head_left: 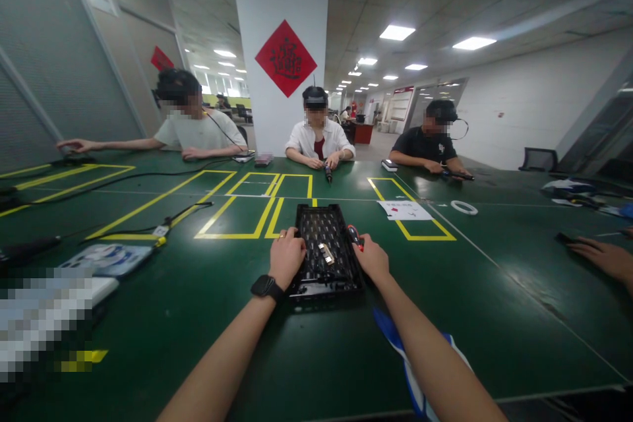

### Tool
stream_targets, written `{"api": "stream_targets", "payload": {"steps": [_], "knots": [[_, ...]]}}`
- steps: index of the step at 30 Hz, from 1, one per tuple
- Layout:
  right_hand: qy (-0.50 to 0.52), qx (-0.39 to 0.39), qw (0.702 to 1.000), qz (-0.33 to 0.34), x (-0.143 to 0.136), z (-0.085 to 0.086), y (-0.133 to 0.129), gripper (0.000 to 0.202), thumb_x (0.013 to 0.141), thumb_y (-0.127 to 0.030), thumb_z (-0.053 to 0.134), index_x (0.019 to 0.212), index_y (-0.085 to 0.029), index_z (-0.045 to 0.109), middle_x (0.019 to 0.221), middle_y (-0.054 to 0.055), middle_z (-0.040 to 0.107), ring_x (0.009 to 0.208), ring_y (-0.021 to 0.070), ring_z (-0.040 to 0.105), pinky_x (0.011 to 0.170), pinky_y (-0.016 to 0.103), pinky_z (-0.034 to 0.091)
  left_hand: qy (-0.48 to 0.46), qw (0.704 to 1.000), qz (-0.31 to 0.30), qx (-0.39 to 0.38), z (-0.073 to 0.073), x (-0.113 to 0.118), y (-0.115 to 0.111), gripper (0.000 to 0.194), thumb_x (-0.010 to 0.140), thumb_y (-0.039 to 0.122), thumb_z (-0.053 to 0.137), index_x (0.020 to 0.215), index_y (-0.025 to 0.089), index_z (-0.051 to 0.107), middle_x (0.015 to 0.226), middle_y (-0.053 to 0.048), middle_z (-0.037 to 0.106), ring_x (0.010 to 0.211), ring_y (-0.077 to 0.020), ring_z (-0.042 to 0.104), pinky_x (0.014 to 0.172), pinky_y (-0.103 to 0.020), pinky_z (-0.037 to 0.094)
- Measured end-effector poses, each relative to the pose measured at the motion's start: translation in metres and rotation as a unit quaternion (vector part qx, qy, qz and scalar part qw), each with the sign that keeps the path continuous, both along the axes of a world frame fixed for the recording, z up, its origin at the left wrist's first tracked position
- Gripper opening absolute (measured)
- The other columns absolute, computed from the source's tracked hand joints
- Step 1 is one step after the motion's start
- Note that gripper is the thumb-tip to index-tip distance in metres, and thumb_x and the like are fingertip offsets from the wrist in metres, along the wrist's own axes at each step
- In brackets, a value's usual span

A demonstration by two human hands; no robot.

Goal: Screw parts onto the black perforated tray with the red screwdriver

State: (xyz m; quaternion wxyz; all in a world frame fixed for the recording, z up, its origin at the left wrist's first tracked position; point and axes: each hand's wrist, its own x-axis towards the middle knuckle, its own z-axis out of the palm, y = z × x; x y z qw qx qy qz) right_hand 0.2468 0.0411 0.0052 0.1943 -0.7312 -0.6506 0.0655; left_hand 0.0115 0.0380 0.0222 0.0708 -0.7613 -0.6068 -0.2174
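A black rectangular tray-like frame (329,287) lies on the green table, with a dotted dark inner surface. On that surface rests a small pale metallic piece (326,254). My left hand (287,257), with a watch on the wrist, is at the frame's left edge, its fingers curled over the rim. At the right edge, my right hand (370,256) is closed around a red and black tool (355,236), close beside the frame. The far end of the tool is hard to make out.
Green table (198,316) with yellow tape outlines. A paper sheet (404,210) and white ring (463,208) lie right; a phone (106,259) and cables lie left. Blue-white cloth (395,336) is under my right forearm. Three people sit opposite; another person's hand (601,257) is right.
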Motion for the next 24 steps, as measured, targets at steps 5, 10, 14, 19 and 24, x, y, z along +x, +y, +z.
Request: {"api": "stream_targets", "payload": {"steps": [5,10,14,19,24], "knots": [[0.004,0.003,1.000,0.004,0.000,0.000,0.004,0.045,0.083,-0.054,0.028,0.108,-0.022,0.047,0.088,0.010,0.064,0.080,0.0236,0.060,0.062,0.029,0.038,-0.019,1.000,-0.010,0.017,-0.005,0.000,0.006,0.016,0.075,0.025,0.052,0.070,0.020,0.066,0.116,-0.008,0.048,0.106,-0.0272,0.041,0.085,-0.037,0.038],[0.000,0.002,1.000,-0.005,-0.003,0.002,0.006,0.040,0.084,-0.050,0.031,0.104,-0.020,0.049,0.088,0.009,0.063,0.081,0.0208,0.060,0.064,0.027,0.038,-0.052,0.997,-0.062,0.016,-0.004,0.000,0.012,0.015,0.075,0.025,0.054,0.071,0.021,0.067,0.119,-0.006,0.049,0.112,-0.0272,0.037,0.086,-0.039,0.037],[-0.004,0.003,1.000,-0.006,-0.004,0.003,0.006,0.038,0.084,-0.049,0.032,0.100,-0.020,0.050,0.086,0.008,0.063,0.078,0.0201,0.060,0.063,0.026,0.037,-0.081,0.989,-0.128,0.002,-0.007,-0.002,0.018,0.013,0.075,0.029,0.056,0.073,0.023,0.068,0.115,-0.003,0.053,0.110,-0.0255,0.038,0.087,-0.041,0.035],[-0.002,0.006,1.000,0.002,-0.001,0.001,0.012,0.039,0.084,-0.050,0.031,0.101,-0.021,0.050,0.084,0.008,0.063,0.078,0.0215,0.059,0.060,0.027,0.037,-0.114,0.984,-0.139,-0.011,-0.017,-0.006,0.025,0.013,0.073,0.033,0.058,0.072,0.025,0.069,0.110,-0.003,0.056,0.107,-0.0249,0.040,0.088,-0.042,0.033],[0.032,0.054,0.998,-0.012,0.001,0.005,0.012,0.040,0.084,-0.047,0.033,0.107,-0.018,0.050,0.090,0.009,0.061,0.080,0.0191,0.057,0.062,0.026,0.037,-0.172,0.973,-0.151,0.010,-0.021,-0.008,0.025,0.018,0.077,0.035,0.053,0.076,0.024,0.067,0.108,-0.003,0.055,0.106,-0.0231,0.041,0.091,-0.040,0.033]]}}
